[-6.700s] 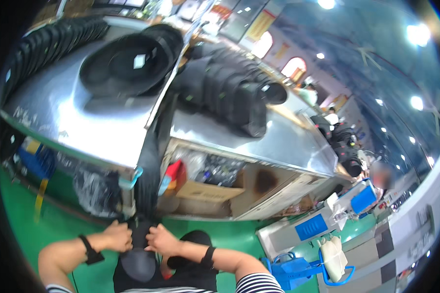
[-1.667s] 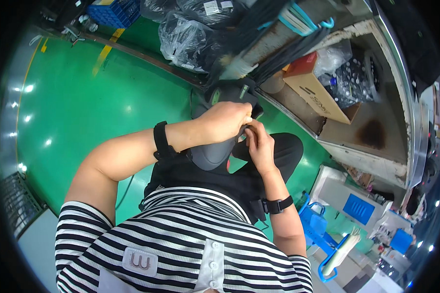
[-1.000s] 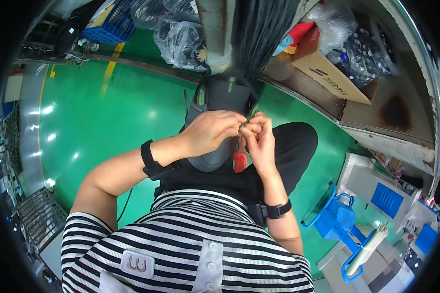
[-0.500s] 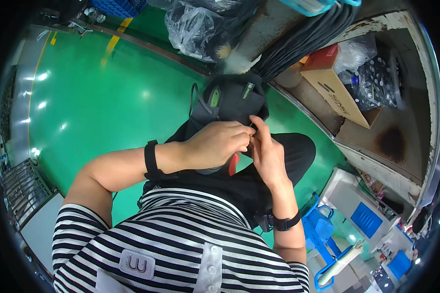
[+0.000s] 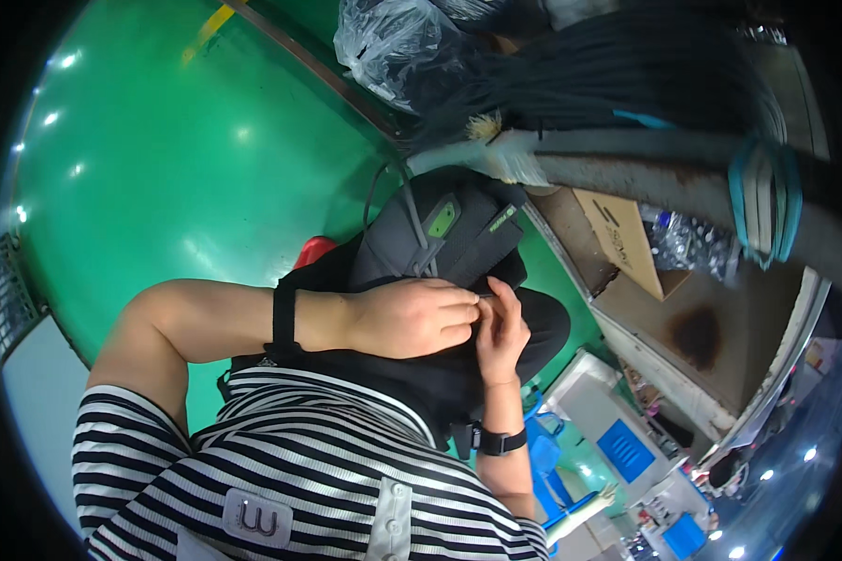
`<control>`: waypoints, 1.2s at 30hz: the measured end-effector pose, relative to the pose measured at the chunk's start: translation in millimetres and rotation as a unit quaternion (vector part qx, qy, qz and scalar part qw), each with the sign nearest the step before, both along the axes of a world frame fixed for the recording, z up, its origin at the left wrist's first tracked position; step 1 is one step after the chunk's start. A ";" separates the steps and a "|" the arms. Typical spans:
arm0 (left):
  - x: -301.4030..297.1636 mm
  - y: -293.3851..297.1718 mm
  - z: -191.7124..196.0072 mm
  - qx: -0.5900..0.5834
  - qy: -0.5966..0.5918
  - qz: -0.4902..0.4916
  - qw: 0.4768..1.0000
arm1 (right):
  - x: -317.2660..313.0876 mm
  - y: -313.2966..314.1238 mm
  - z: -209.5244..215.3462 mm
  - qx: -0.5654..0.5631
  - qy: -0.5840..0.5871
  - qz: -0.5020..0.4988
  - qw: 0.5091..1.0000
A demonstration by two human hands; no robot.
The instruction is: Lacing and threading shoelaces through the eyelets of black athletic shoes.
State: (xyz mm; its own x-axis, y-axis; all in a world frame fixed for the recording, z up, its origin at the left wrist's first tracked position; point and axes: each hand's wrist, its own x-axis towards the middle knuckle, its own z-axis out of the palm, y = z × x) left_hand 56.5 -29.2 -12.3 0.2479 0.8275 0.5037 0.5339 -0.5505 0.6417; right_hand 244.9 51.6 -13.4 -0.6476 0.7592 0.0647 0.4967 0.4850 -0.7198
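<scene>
**Both hands meet at the edge of a dark bag on the lap**

At nine o'clock the green floor [image 5: 140,168] fills the view, glossy with reflected lights, and a yellow line [image 5: 217,19] crosses it toward eleven o'clock. At seven o'clock sits the striped shirt [image 5: 281,477] of the person wearing the camera.

The left forearm runs out from there toward the centre, a black wristband [image 5: 284,313] round it. The left hand [image 5: 412,318] lies dead centre, fingers curled shut over the top edge of the dark grey bag [image 5: 440,238] — it seems to pinch a small part of that edge, though the part itself is hidden under the fingers. The bag rests on the person's lap, just above the hands toward twelve o'clock, with two small green tabs [image 5: 442,220] on its face and a thin dark cord looping off its top.

Touching the left fingertips from the right is the right hand [image 5: 500,327], its fingers bent and closed on the same spot of the bag's edge; a black watch [image 5: 499,439] sits on that wrist at five o'clock.

At twelve o'clock lies a clear plastic sack [image 5: 393,47]. From one to two o'clock a thick bundle of black cables [image 5: 627,75] hangs over a bench — a cardboard box [image 5: 622,238] is on the shelf beneath. At four o'clock stands a grey machine with a blue panel [image 5: 624,449].
</scene>
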 end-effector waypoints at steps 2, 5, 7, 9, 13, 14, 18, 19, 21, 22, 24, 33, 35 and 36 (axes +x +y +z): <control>4.4 -2.9 0.2 0.030 0.013 -0.082 0.996 | -1.1 -0.1 0.9 -0.030 -0.004 0.006 1.000; 22.1 -9.1 10.3 0.050 -0.035 -0.218 0.974 | -1.3 7.0 8.9 -0.038 -0.054 0.029 0.997; 30.6 -7.8 13.8 0.043 -0.065 -0.175 0.982 | -1.0 13.4 14.9 -0.008 -0.082 0.069 0.994; 33.9 -6.0 16.2 0.037 -0.092 -0.156 0.983 | -0.9 18.2 19.8 0.030 -0.108 0.101 0.989; 25.8 -5.7 15.7 0.011 -0.012 0.020 1.000 | 2.0 20.9 23.9 0.021 -0.138 0.110 0.984; 22.5 -5.6 14.2 -0.062 -0.021 0.050 0.997 | 2.9 19.7 21.9 0.040 -0.135 0.113 0.984; 16.9 -12.3 8.8 -0.073 0.083 0.096 0.989 | 10.9 10.4 4.0 0.059 -0.111 0.073 0.989; 17.1 -13.7 6.4 -0.025 0.115 0.075 0.990 | 14.1 7.4 -2.6 0.070 -0.085 0.044 0.993; 17.7 -15.5 1.8 -0.022 0.130 0.076 0.988 | 21.1 2.4 -17.1 0.090 -0.071 0.020 0.993; 18.1 -16.0 -0.1 -0.019 0.123 0.064 0.990 | 25.6 0.1 -22.3 0.078 -0.053 -0.002 0.996; 18.8 -15.6 -1.7 -0.038 0.062 0.070 0.995 | 33.0 -4.5 -30.8 0.043 -0.026 -0.028 0.998; 15.5 -10.0 5.7 -0.050 0.081 0.063 0.993 | 16.3 -15.1 -7.8 -0.051 -0.016 -0.032 0.998; 13.6 -9.7 5.3 -0.045 0.076 0.056 0.994 | 8.9 -6.2 9.4 -0.009 -0.130 -0.005 0.992; 12.5 -9.6 4.5 -0.058 0.060 0.059 0.995 | 5.1 -0.9 17.2 -0.016 -0.163 0.021 0.986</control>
State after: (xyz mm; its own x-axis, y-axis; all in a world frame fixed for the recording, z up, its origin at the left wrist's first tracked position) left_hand 69.0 -38.8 -7.8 0.1993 0.9050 0.3758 0.6670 -0.4062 0.6246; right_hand 249.9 50.7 3.7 -0.6607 0.7299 -0.1755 0.6844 0.4897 -0.5402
